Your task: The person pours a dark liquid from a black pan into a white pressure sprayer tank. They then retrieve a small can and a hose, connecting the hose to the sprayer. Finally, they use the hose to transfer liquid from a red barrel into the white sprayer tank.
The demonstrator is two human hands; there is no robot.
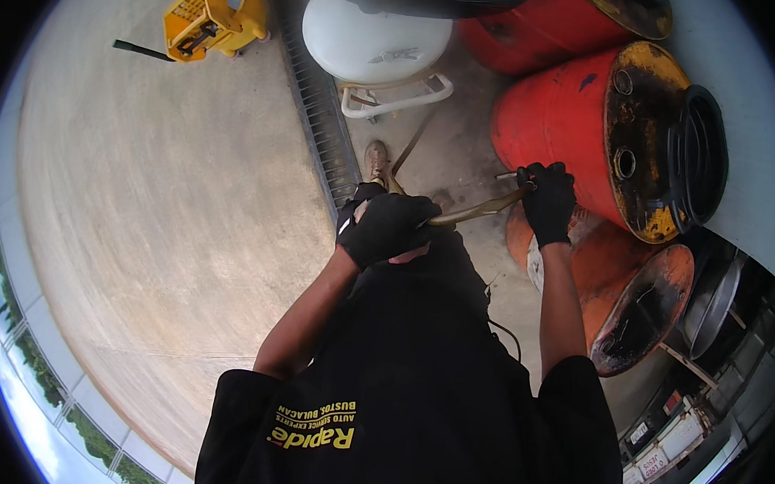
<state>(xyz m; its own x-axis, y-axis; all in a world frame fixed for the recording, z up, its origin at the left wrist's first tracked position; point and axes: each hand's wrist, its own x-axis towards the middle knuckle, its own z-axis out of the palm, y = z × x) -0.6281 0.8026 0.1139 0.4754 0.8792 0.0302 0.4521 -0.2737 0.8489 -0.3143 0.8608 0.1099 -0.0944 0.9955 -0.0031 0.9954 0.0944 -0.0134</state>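
My left hand (391, 229), in a black glove, is closed around a brownish hose (476, 211) in front of my body; a pinkish cloth (410, 255) shows under and beside it. To the right, my right hand (549, 202), also in a black glove, grips the hose near its end, where a short metal piece (506, 175) sticks out to the left of the fingers. The exact fitting is hidden by the glove. Beyond my left hand the hose runs up over the floor toward a white rounded tank (376, 38) with a white tubular handle (399, 103).
Red drums (554, 132) with stained yellow tops stand to the right, one bearing black rings (699, 158). An orange drum (643, 311) is below them. A metal floor grate (315, 111) runs left of the tank. A yellow mop bucket (215, 15) is at upper left.
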